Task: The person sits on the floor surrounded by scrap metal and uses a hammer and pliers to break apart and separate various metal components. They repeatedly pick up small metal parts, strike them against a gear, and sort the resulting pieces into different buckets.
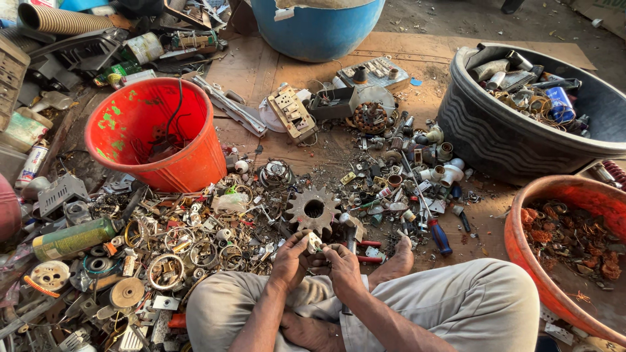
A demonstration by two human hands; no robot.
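I sit cross-legged on the ground in light grey trousers. Both hands meet over my lap at the bottom centre. My left hand [290, 261] pinches a small pale metal part [314, 242] between thumb and fingers. My right hand [342, 267] closes around the same piece from the right, fingers curled. Just beyond my hands lies a large rusty gear wheel [313, 208] flat on the ground. A hammer with a red handle [357, 242] lies right of the gear, partly hidden by my right hand. My bare foot [399, 259] rests next to it.
A red bucket [189, 163] holding wires stands at the left. A black tub [495, 140] of metal scrap sits at the right, an orange basin [521, 254] of copper bits below it, a blue barrel [313, 32] at the back. Scrap rings, plugs and fittings cover the ground.
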